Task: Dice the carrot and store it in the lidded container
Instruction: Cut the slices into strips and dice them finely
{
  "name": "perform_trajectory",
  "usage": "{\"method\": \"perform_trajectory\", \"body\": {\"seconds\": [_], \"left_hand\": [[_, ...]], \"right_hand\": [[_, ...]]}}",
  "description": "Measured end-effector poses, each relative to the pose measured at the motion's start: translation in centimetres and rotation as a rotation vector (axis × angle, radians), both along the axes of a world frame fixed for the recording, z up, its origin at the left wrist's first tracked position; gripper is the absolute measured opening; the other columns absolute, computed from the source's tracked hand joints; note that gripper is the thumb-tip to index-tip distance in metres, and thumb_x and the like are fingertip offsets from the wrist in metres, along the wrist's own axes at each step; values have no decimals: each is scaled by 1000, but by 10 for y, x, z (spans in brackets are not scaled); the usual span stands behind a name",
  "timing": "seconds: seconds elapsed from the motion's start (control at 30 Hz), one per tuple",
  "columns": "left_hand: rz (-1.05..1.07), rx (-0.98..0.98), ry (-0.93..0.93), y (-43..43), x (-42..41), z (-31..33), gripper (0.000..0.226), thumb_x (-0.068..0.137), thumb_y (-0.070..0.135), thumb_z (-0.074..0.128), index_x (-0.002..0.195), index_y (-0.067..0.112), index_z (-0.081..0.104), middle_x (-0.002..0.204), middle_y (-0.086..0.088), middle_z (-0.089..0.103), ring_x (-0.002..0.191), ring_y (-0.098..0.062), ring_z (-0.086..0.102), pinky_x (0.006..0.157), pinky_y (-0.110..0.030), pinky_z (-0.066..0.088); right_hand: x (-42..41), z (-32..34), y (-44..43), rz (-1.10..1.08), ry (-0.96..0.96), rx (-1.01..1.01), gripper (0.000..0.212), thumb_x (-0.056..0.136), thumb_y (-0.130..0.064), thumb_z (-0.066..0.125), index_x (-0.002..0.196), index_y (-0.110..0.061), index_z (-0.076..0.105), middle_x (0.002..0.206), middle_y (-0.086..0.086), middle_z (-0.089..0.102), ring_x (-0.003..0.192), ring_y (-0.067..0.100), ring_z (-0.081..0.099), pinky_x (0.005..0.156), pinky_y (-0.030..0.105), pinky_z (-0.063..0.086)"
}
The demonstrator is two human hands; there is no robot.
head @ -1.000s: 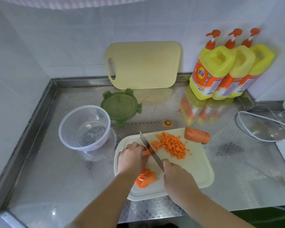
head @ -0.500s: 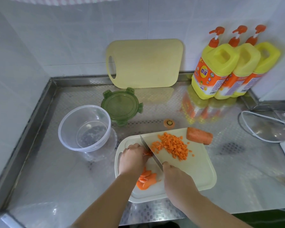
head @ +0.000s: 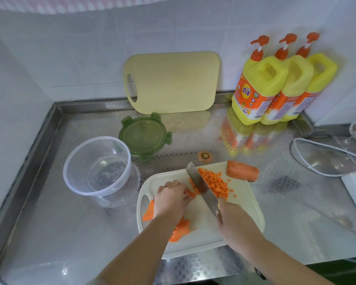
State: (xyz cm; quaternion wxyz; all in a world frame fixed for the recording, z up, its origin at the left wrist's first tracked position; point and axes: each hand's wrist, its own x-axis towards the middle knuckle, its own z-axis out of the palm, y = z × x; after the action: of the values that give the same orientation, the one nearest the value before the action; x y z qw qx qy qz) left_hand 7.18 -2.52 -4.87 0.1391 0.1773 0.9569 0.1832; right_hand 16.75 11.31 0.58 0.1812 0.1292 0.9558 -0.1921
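Steel tabletop [head: 49, 233]: curled fingers [head: 173, 185] of the left hand [head: 171, 199] pin carrot strips [head: 192, 194] just left of the knife [head: 201, 188] gripped by the right hand [head: 234, 221]; dice [head: 214, 184] lie right of the blade, empty container [head: 78, 188] farther left.

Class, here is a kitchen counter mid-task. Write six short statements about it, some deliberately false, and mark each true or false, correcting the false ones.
1. The clear container holds diced carrot. False: it is empty; the diced carrot lies on the white cutting board.
2. The green lid lies on the counter beside the container. True.
3. The right hand grips the knife. True.
4. The left hand rests idle on the counter. False: it holds carrot pieces on the board beside the knife.
5. Only two bottles stand against the wall. False: three yellow bottles stand there.
6. An uncut carrot chunk lies at the board's far right corner. True.
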Motion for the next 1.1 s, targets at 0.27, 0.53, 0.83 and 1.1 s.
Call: {"method": "perform_trajectory", "body": {"seconds": [0.27,0.53,0.83,1.1], "left_hand": [[80,245,-144,-19,-12,13,17,90,23,61,103,25,72,102,10,69,96,-10,60,83,-21,43],[140,83,-163,-68,-12,15,18,91,21,54,102,29,66,91,18,58,86,-2,56,77,-16,40],[305,26,-192,-74,-4,10,29,88,21,56,116,22,61,107,0,62,93,-18,62,84,-33,52],[219,-68,-249,-55,-4,18,43,76,32,73,112,16,54,100,2,42,80,-16,51,62,-34,52]], "right_hand": [[-1,5,5,89,34,2,18,100,-22,34,115,-18,43,80,-6,42,73,14,45,64,24,35],[2,-6,-4,121,-25,-53,7,100,-21,34,95,-19,39,70,-10,33,63,7,39,50,18,28],[-3,-8,11,98,-23,11,12,100,-19,34,88,-20,35,68,-7,38,57,3,36,47,21,23],[-2,-10,9,118,-39,13,8,100,-19,33,92,-21,33,69,-8,36,56,3,35,48,20,25]]}}
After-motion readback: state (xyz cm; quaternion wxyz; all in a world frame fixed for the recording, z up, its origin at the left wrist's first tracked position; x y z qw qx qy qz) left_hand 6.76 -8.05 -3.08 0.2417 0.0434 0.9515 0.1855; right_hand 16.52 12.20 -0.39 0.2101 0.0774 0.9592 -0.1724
